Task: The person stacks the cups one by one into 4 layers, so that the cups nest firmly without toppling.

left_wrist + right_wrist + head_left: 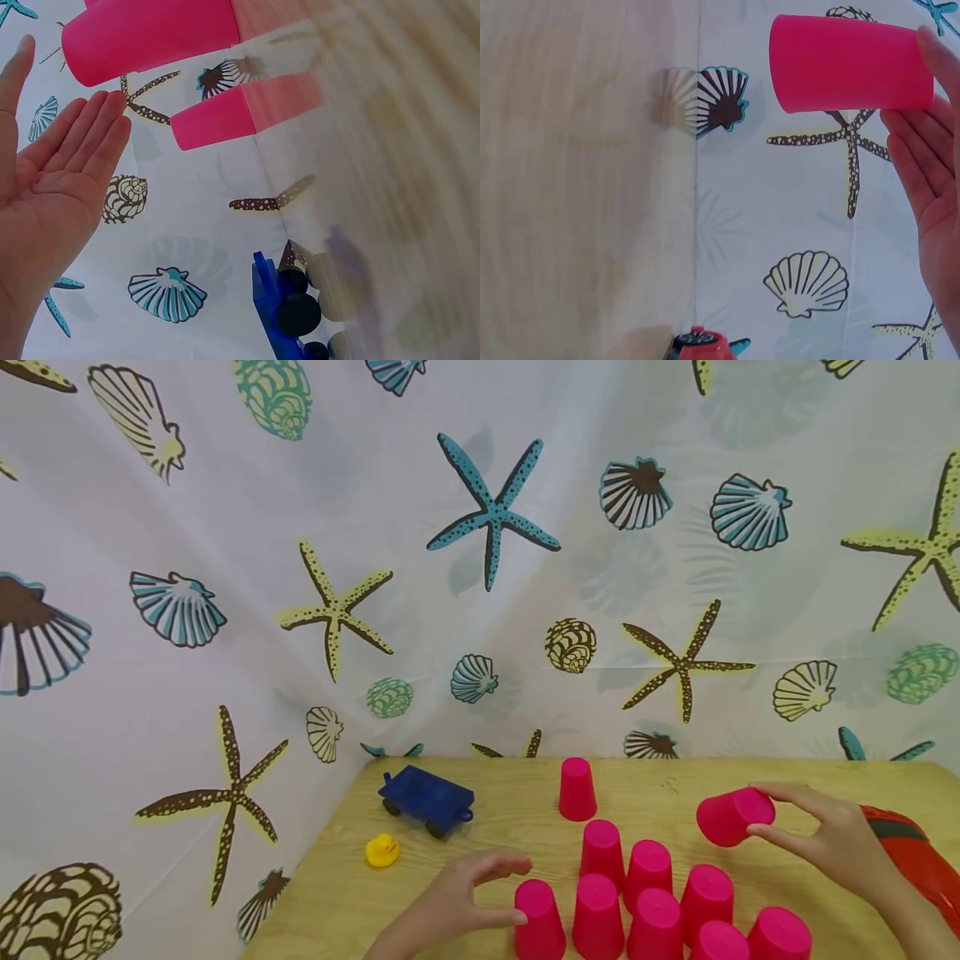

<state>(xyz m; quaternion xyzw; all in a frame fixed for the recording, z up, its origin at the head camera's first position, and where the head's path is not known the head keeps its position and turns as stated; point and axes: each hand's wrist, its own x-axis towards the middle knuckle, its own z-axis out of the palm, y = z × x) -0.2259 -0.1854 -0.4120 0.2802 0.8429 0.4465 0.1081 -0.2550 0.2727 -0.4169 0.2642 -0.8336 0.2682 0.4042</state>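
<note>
Pink cups: 10 counted in the head view, 1 held and 9 standing. The held cup is raised above the table on the right, tipped on its side, wide end to the left, narrow end toward the right hand; that hand's thumb and fingers are bent in and pinch the narrow end. The 9 others stand upside down, narrow ends up. Of these, 8 form a close group at the near side, right of centre; 1, the far cup, stands by itself behind the group. Left hand: thumb and fingers spread wide apart, nothing gripped; its thumb tip overlaps the left edge of the leftmost cup, contact cannot be told. Left of the cups on the table: 1 blue toy wagon, far left, 2 dark wheels seen in the head view; 1 yellow toy duck, just nearer and to the left of the wagon. Far right, partly behind the right arm: 1 red object with a dark band, kind unclear. Beyond the table and along the left: white cloth printed with starfish and shells.
</note>
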